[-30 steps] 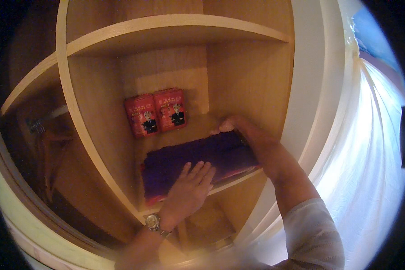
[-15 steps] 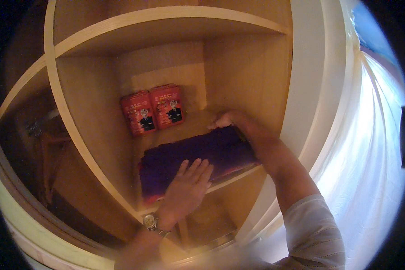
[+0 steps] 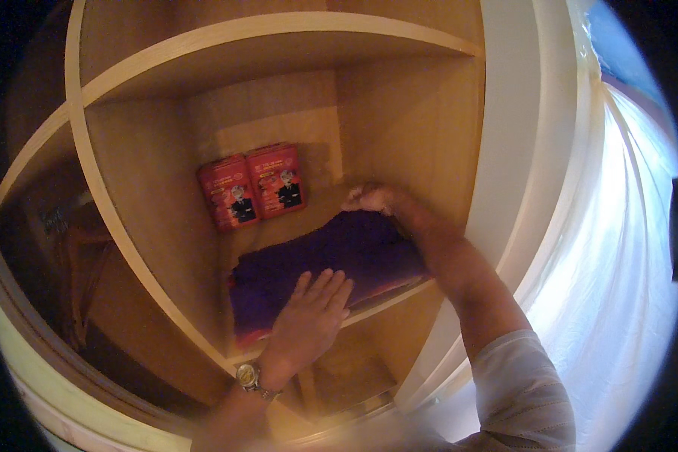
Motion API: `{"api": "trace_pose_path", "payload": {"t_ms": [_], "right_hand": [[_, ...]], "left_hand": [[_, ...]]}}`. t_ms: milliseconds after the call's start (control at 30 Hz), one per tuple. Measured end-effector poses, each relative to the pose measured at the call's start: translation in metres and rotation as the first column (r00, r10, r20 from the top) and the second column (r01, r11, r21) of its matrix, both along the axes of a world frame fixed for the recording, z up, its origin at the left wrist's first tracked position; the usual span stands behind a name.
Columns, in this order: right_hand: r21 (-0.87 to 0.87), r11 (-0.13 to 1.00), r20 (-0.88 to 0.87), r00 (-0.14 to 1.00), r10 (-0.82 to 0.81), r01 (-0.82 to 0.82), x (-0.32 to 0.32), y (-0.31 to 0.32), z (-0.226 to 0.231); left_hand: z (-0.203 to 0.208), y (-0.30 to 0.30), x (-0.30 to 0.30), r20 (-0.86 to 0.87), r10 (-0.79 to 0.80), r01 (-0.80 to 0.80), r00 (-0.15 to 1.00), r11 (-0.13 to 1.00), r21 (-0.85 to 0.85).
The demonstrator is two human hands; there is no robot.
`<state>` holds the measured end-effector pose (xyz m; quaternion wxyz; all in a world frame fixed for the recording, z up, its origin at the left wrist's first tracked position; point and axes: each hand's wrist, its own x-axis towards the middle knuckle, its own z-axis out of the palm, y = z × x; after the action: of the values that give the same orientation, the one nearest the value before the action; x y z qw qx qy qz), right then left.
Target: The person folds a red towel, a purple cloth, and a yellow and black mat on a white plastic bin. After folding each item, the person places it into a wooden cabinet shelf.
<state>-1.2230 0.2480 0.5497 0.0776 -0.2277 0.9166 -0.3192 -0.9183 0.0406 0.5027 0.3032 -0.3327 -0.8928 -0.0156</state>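
Observation:
A folded dark purple cloth (image 3: 331,252) with a reddish edge lies on the wooden shelf, close to its front. My left hand (image 3: 313,313) rests flat on the front part of the cloth, its fingers stretched out, a watch (image 3: 248,375) on the wrist. Reaching over the right end, my right hand (image 3: 371,199) is at the cloth's far edge. Its fingers are bent and pinch that edge, which bulges up a little under them; the fingertips are partly hard to make out.
Two red packs (image 3: 276,183) with a printed figure stand side by side at the compartment's back left. Above runs another shelf board (image 3: 279,24); an upright panel edge (image 3: 120,203) bounds the left. A darker compartment lies beyond it. A white curtain (image 3: 603,301) hangs at right.
My right hand has shifted slightly left, and the cloth's far edge beneath it has risen a little. My left hand stays flat on the cloth. The whole view has shifted slightly.

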Motion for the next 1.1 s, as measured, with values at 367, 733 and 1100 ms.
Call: {"api": "trace_pose_path", "payload": {"t_ms": [367,733,1100], "right_hand": [[0.489,0.872,-0.169,0.980,0.106,-0.010,-0.043,0.023,-0.013],[0.388,0.912,-0.210,0.950,0.230,-0.135,0.001,-0.020,-0.011],[0.340,0.940,-0.422,0.890,0.172,-0.021,-0.067,-0.006,-0.037]], "left_hand": [[0.005,0.016,-0.004,0.002,-0.013,0.013,1.000,1.000,0.029],[0.010,-0.008,0.013,0.123,0.077,-0.073,0.989,0.997,-0.037],[0.024,0.071,-0.036,0.227,0.009,0.014,0.974,0.995,-0.100]]}}
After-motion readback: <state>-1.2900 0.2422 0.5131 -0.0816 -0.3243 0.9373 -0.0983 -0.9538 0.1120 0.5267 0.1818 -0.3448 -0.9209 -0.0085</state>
